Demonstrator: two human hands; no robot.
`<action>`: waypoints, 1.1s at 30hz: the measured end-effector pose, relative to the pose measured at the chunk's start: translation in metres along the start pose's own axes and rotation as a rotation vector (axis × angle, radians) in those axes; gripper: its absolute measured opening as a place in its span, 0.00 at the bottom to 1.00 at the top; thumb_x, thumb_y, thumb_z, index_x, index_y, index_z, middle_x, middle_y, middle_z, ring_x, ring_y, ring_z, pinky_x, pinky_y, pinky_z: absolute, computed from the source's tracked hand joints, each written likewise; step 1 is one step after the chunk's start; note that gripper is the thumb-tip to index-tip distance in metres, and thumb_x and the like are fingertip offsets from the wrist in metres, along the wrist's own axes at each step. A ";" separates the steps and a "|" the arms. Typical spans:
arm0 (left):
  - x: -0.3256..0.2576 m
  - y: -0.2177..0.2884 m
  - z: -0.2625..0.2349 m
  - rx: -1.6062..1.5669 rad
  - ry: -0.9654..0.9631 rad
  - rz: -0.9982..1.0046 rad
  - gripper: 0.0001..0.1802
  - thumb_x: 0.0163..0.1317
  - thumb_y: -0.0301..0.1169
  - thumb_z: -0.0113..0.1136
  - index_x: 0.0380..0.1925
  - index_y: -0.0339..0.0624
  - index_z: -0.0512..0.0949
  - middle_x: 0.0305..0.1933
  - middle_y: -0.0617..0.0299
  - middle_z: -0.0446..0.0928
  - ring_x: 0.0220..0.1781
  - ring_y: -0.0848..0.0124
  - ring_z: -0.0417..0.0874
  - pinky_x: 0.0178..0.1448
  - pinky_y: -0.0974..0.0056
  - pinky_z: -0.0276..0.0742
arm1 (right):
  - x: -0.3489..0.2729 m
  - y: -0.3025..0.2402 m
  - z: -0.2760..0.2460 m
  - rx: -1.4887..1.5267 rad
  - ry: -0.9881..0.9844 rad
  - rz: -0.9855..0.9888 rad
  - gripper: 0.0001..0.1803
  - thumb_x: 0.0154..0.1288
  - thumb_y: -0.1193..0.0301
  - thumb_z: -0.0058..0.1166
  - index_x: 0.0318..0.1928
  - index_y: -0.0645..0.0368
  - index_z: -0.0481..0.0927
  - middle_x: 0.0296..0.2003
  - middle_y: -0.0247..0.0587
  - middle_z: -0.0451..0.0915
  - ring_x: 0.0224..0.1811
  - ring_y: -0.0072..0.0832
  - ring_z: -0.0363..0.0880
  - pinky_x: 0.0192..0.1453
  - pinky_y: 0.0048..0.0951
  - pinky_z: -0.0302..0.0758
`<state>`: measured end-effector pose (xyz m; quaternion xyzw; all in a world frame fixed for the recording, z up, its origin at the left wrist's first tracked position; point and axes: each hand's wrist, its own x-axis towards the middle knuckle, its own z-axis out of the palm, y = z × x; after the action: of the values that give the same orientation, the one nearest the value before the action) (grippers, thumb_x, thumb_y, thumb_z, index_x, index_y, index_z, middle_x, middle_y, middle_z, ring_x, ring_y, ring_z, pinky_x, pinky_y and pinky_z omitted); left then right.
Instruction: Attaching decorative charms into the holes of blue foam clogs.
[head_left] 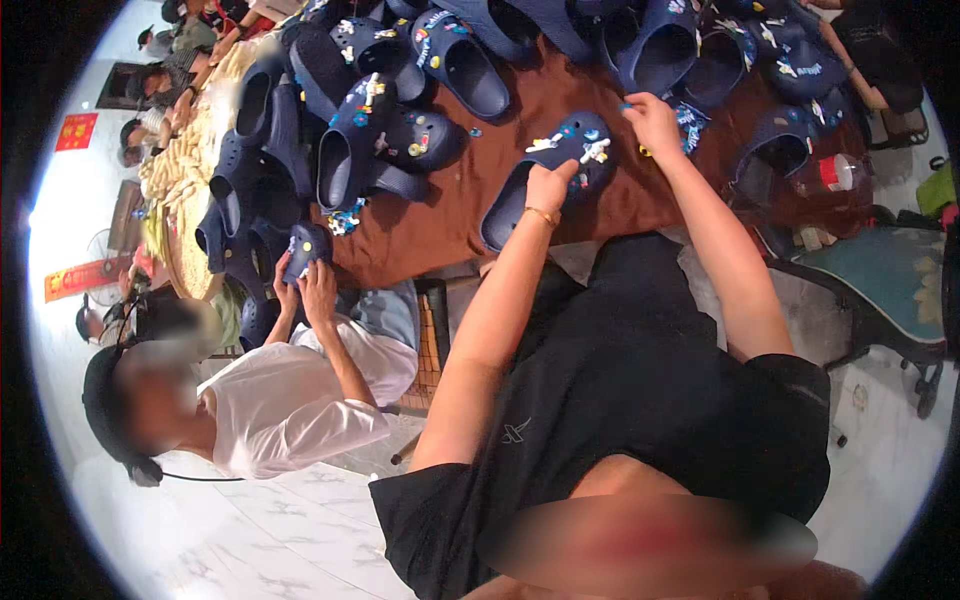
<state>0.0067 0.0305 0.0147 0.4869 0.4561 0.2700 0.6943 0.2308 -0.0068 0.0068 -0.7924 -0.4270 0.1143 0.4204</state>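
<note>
My left hand (550, 192) is closed on a navy blue clog (511, 208), gripping it by the upper near its toe. White, yellow and blue shoe charms (596, 150) sit on the clog's vented top. Up and to the right of this clog, my right hand (655, 128) has its fingers pinched on a tiny blue piece, which looks like a shoe charm (627, 106). Beside those fingers lies a small heap of loose blue and white charms (690, 128), partly hidden by the hand.
Many navy clogs (465, 70) are piled along the far side and left of the brown-covered table (450, 222). To my left, a co-worker in a white shirt (290, 400) holds another clog (306, 250). An office chair (870, 285) stands at right.
</note>
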 end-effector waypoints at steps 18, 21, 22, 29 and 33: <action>-0.005 0.001 0.003 0.126 -0.022 0.010 0.10 0.52 0.26 0.60 0.36 0.36 0.80 0.35 0.64 0.79 0.33 0.73 0.78 0.38 0.66 0.73 | -0.029 -0.062 0.016 -0.460 -0.093 -0.722 0.06 0.51 0.74 0.53 0.32 0.55 0.80 0.32 0.38 0.76 0.41 0.37 0.74 0.45 0.39 0.69; -0.006 -0.001 0.008 0.069 -0.053 0.118 0.10 0.52 0.26 0.59 0.36 0.35 0.79 0.33 0.63 0.79 0.32 0.75 0.77 0.38 0.66 0.73 | -0.032 -0.073 0.007 -0.579 -0.187 -0.728 0.07 0.52 0.73 0.50 0.32 0.57 0.79 0.33 0.41 0.76 0.44 0.38 0.72 0.46 0.42 0.68; -0.009 -0.002 0.010 0.120 -0.030 0.132 0.11 0.52 0.27 0.59 0.36 0.35 0.79 0.34 0.63 0.80 0.32 0.75 0.77 0.38 0.66 0.73 | -0.035 -0.076 0.005 -0.637 -0.246 -0.721 0.07 0.52 0.72 0.50 0.31 0.58 0.79 0.33 0.41 0.76 0.44 0.38 0.72 0.47 0.42 0.67; -0.009 -0.001 0.010 0.131 -0.020 0.105 0.12 0.53 0.28 0.60 0.37 0.35 0.80 0.34 0.64 0.81 0.34 0.74 0.78 0.42 0.66 0.74 | -0.023 -0.096 0.004 -0.831 -0.378 -0.730 0.09 0.47 0.65 0.56 0.26 0.55 0.84 0.33 0.41 0.80 0.44 0.36 0.75 0.49 0.38 0.67; -0.014 0.001 0.006 0.116 -0.018 0.074 0.12 0.52 0.29 0.61 0.36 0.36 0.80 0.30 0.63 0.80 0.31 0.75 0.79 0.37 0.67 0.74 | 0.012 -0.099 0.006 -0.561 -0.561 -0.234 0.07 0.46 0.67 0.58 0.27 0.54 0.84 0.33 0.43 0.82 0.42 0.38 0.80 0.46 0.40 0.75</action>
<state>0.0062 0.0167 0.0212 0.5453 0.4461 0.2643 0.6586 0.1771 0.0345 0.0811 -0.7605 -0.6268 0.1566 0.0656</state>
